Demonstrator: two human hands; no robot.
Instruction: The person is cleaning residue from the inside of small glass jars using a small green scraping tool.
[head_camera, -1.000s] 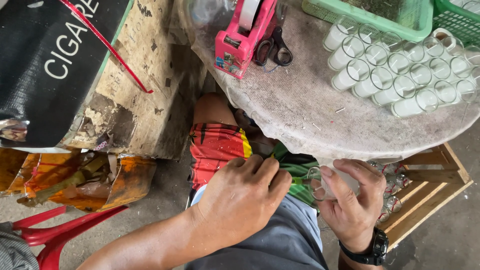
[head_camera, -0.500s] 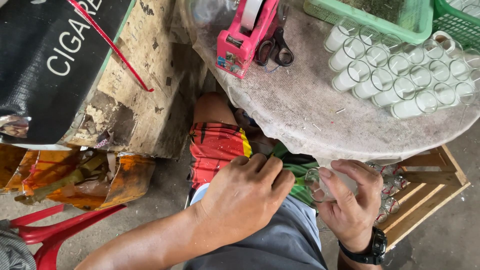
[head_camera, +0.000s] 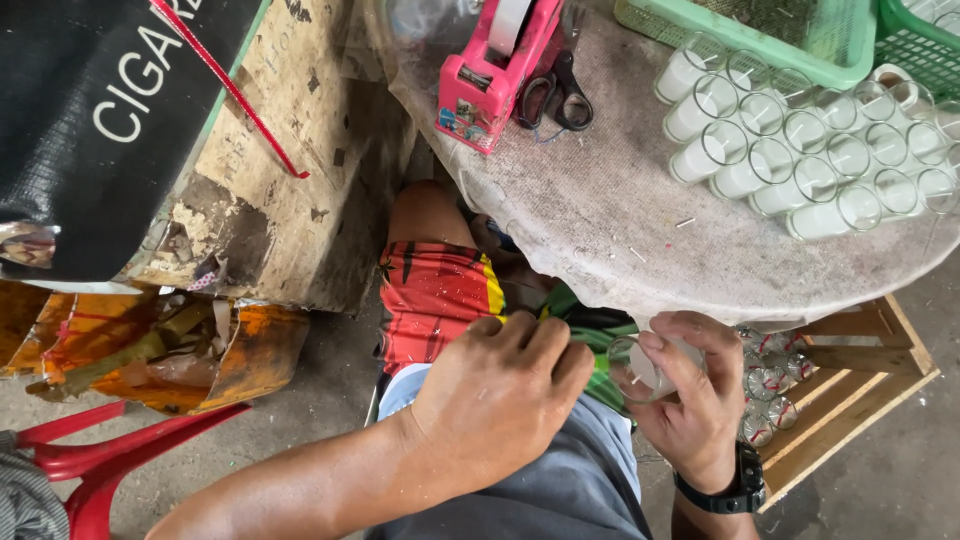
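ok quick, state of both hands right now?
Left hand: curled closed at the lap; whether it holds anything cannot be told.
Right hand: closed around a small clear glass with white filling.

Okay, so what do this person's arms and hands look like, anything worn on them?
Both forearms are bare, with no sleeves showing and no gloves. The left hand is bare, with no ring or band in view. The right hand has a black wristwatch with a black strap on its wrist. Both hands have short fingernails.
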